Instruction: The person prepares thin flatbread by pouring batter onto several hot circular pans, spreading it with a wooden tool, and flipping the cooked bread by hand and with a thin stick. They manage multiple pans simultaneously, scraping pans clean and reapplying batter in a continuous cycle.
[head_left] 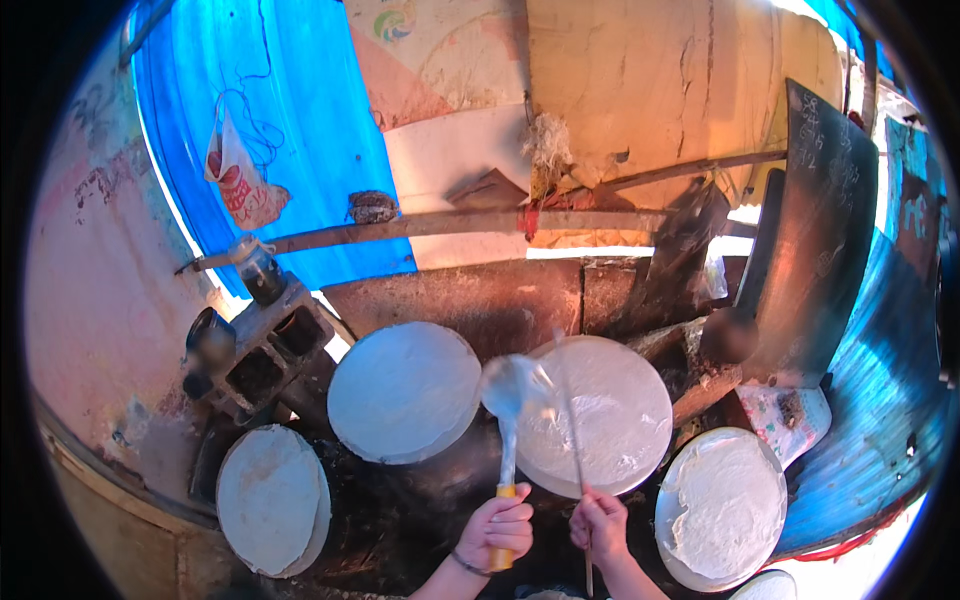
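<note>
The fingers of the left hand (498, 527) are clenching the yellow handle (501, 558) of a silvery ladle (508, 445), which is pointing away from the body, its blurred bowl overlapping the left edge of the central white-topped disc (615, 440); I cannot tell whether it is touching. The fingers of the right hand (601, 522) are grasping a thin stick (571, 425), which is crossing in front of that same disc, its far end blurring. A dark band (470, 565) is circling the left wrist. Farther out, a second disc (405, 393) is lying left of the ladle, a third disc (272, 500) is sitting at far left, and a fourth disc (722, 510) is resting right of the right hand. Beyond, a jar (262, 280) is standing at a block (268, 340) with square holes, a plastic bag (242, 185) is hanging before a blue sheet (325, 120), and a dark board (820, 220) is standing at right.
</note>
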